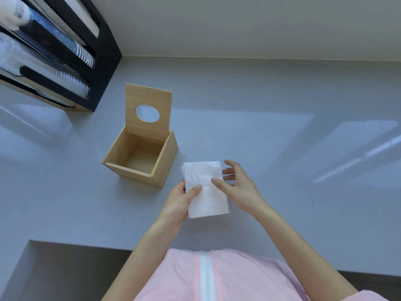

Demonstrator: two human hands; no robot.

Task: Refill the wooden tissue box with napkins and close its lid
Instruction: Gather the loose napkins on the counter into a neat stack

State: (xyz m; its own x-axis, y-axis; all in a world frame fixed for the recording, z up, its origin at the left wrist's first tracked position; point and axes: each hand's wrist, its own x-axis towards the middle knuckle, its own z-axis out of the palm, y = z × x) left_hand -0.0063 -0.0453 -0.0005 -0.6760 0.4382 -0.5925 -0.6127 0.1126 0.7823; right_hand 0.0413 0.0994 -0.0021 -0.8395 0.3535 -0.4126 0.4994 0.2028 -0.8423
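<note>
The wooden tissue box [161, 165] stands on the grey counter with nothing inside it. Its lid [132, 105], with an oval hole, is raised upright at the back edge. Just right of the box and closer to me, a stack of white napkins [206, 194] is held above the counter. My left hand [176, 205] grips the stack's left edge, thumb on top. My right hand [236, 185] touches the right edge, its thumb pressing on top and its fingers spread behind the stack.
A black cup dispenser [91, 53] with stacked cups and lids stands at the back left, by the wall. The grey counter [282, 170] stretches away to the right. Its front edge has a cut-out step [65, 253] at the lower left.
</note>
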